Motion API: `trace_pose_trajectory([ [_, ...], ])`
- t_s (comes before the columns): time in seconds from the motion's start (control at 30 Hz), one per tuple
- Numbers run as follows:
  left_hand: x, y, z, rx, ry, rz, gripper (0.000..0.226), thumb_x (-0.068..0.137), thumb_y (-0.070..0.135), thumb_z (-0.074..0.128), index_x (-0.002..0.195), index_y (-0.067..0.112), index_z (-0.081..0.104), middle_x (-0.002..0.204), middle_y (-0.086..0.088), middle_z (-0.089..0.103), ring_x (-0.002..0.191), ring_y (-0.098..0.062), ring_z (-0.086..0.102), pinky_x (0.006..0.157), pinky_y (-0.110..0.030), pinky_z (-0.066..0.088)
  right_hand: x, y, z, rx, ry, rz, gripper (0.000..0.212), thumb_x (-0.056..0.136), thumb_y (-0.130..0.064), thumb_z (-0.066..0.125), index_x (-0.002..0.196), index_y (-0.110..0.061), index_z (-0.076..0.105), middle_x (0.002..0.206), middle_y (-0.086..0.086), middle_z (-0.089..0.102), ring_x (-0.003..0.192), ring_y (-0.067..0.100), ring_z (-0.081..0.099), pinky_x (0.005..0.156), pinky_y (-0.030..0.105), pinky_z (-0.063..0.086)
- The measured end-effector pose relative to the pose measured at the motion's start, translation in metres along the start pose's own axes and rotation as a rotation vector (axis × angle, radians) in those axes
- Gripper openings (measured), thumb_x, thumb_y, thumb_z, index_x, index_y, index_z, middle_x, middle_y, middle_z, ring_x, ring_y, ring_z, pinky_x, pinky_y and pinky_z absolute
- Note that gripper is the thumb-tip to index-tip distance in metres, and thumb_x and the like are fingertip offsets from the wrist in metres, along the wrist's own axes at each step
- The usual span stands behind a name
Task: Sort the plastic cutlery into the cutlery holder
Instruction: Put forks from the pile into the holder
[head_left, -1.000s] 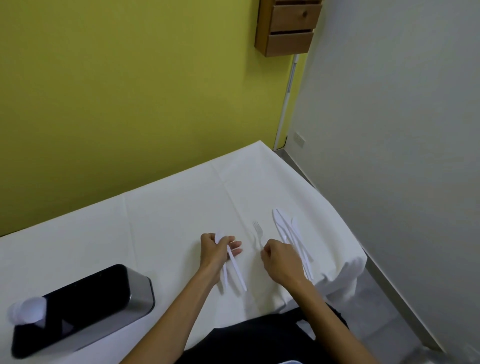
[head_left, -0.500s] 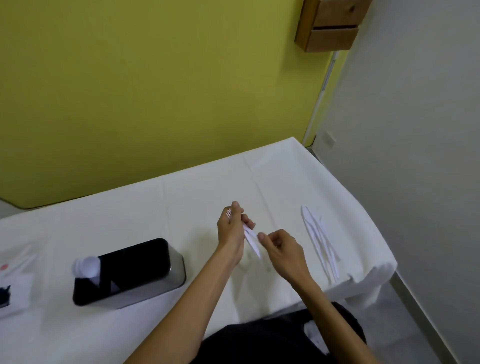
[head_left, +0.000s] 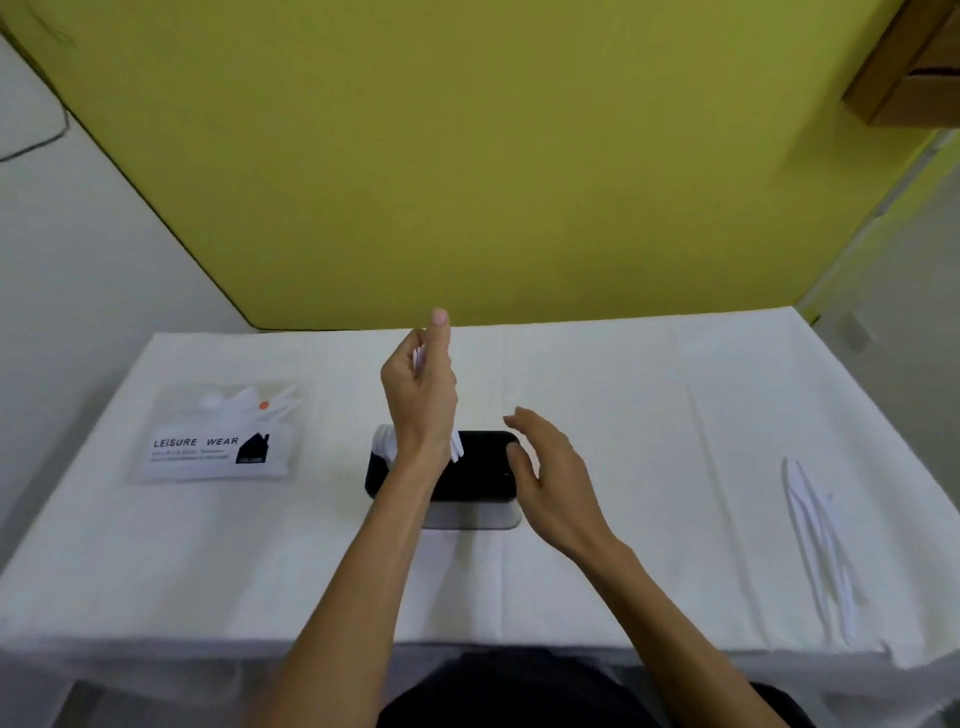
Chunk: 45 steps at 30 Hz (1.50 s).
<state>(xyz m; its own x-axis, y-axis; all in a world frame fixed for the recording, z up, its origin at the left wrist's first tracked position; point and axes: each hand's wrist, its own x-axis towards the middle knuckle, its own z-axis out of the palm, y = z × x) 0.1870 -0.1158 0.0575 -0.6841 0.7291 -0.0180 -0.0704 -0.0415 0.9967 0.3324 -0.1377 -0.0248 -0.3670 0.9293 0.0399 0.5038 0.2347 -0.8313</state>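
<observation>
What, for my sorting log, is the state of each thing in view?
Left hand: raised over the holder, gripping a bundle of white cutlery.
Right hand: open, holding nothing, at the holder's right end.
Cutlery bundle: held, lower ends above the holder's opening.
Cutlery holder: standing upright, white pieces in its left end.
Plastic knives: lying unsorted on the tablecloth, right side.
Leisure Wear bag: lying flat, left side.

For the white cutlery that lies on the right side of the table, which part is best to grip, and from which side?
Probably the middle of the loose white cutlery, from above, with the right hand, which is open and nearer. The pieces lie flat and long, overlapping, so pinching across their narrow width gathers them. Which end is the handle, I cannot tell.
</observation>
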Motion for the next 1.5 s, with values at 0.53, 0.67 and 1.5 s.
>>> trace_pose_trajectory([
  [0.53, -0.015, -0.078, -0.043, 0.327, -0.058, 0.174, 0.007, 0.094, 0.020, 0.068, 0.101, 0.018, 0.069, 0.098, 0.009, 0.072, 0.092, -0.002, 0.065, 0.081, -0.017, 0.050, 0.005, 0.005, 0.050, -0.304, -0.064, -0.164, 0.050, 0.103, -0.025, 0.043, 0.150, -0.011, 0.038, 0.160, 0.002, 0.033, 0.153, 0.018, 0.016, 0.124, 0.037, 0.021],
  [0.67, -0.016, -0.079, -0.044, 0.442, -0.030, 0.349, 0.014, 0.095, 0.010, 0.065, 0.106, 0.015, 0.071, 0.104, 0.011, 0.070, 0.100, -0.001, 0.064, 0.085, -0.029, 0.055, -0.001, 0.003, 0.044, -0.148, -0.037, -0.064, 0.052, 0.104, -0.026, 0.045, 0.153, -0.013, 0.033, 0.161, -0.004, 0.028, 0.151, 0.012, 0.015, 0.123, 0.027, 0.017],
  [1.5, -0.134, -0.163, 0.142, 0.521, -0.885, -0.134, 0.012, 0.094, 0.015, 0.064, 0.095, 0.026, 0.069, 0.093, 0.012, 0.072, 0.088, -0.005, 0.068, 0.070, -0.006, 0.047, -0.107, 0.179, -0.157, -0.436, 0.421, 0.941, 0.027, 0.097, -0.020, 0.051, 0.122, -0.010, 0.048, 0.118, 0.009, 0.051, 0.098, 0.028, 0.052, 0.072, 0.034, 0.040],
])
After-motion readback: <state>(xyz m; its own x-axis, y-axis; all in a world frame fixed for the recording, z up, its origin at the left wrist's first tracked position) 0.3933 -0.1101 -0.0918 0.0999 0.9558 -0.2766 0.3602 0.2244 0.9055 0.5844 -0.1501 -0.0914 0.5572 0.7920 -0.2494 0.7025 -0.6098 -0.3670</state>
